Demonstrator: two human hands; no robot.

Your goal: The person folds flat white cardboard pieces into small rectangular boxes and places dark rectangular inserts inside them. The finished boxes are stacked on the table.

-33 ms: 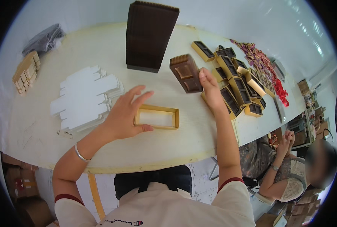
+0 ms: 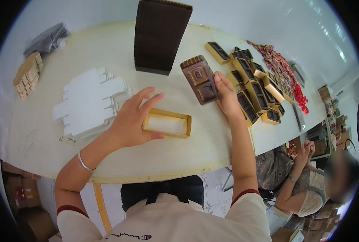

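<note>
As the brown moulded plastic tray [image 2: 199, 80], which the right hand [image 2: 227, 92] is pinching, is dipping slightly at one o'clock from the gold box [image 2: 188, 126], the spread left hand [image 2: 132, 121] is bracketing the still-unfilled box's nine o'clock end.

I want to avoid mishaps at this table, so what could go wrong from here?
The right hand grips the brown tray by one side only, so it might slip. The tall brown stack stands upright near that tray and might topple if bumped. The loosely piled gold boxes could slide.
</note>
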